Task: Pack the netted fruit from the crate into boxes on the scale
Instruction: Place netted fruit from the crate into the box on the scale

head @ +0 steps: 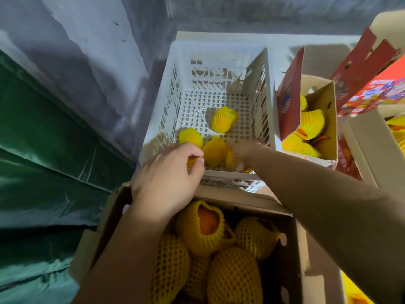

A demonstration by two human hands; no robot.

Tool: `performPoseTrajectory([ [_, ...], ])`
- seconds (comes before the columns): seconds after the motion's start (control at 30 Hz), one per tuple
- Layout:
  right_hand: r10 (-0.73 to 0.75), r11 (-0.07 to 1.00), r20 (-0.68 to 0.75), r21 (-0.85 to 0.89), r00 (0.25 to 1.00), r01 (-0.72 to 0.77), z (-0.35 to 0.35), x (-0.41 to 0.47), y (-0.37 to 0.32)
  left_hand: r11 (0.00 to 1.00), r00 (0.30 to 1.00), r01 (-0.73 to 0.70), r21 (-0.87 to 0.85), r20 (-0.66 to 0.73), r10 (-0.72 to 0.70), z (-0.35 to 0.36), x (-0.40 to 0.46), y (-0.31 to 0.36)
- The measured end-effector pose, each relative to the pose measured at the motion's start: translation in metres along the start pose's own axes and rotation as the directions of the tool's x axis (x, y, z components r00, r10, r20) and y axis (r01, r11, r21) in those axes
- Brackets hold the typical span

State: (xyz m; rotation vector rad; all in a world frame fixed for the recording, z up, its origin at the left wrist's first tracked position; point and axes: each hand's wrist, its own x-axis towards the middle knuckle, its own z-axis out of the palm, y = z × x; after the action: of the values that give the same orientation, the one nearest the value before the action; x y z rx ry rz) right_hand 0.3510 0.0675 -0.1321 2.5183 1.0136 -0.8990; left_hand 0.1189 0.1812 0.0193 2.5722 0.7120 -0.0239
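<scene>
Netted fruit: the bulk sits in the near cardboard box (291, 242), large pieces (232, 275) in yellow foam mesh, one sleeve gaping to show orange skin (207, 220). A few remain at the near end of the white crate (262, 84), one (223, 119) lying apart mid-floor. Second box (328, 119) to the right, part filled. Left hand (166, 174), fingers curled, pinches a fruit (191, 161) at the crate's near wall. Right hand (241, 156) reaches in beside it; blurred, cannot tell if it holds anything. Judgement: fruit firm, moderately heavy, bruisable; foam sleeve soft, springy, grippy but loose, may slide off. Cup the whole body from below or around the middle, not by the open sleeve end.
</scene>
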Motion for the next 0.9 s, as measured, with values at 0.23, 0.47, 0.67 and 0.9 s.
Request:
performPoseTrajectory([
  [0.23, 0.052, 0.927, -0.313, 0.368, 0.948, 0.071, -0.034, 0.037, 0.006, 0.999, 0.999, 0.021, 0.029, -0.040, -0.019, 0.004, 0.002, 0.000],
  [0.47, 0.065, 0.995, -0.230, 0.085, 0.971, -0.047, -0.037, 0.062, -0.003, 0.998, 0.989, 0.043, 0.037, -0.141, -0.037, 0.011, 0.000, 0.000],
  [0.67, 0.047, 0.995, -0.205, 0.096, 0.978, -0.028, -0.026, 0.068, -0.006, 0.998, 0.985, 0.033, 0.053, -0.170, -0.023, 0.012, -0.001, 0.002],
  [0.9, 0.099, 0.992, -0.241, 0.103, 0.965, -0.076, -0.036, 0.039, -0.011, 0.996, 0.989, 0.073, 0.045, -0.134, -0.066, 0.008, -0.002, 0.001],
])
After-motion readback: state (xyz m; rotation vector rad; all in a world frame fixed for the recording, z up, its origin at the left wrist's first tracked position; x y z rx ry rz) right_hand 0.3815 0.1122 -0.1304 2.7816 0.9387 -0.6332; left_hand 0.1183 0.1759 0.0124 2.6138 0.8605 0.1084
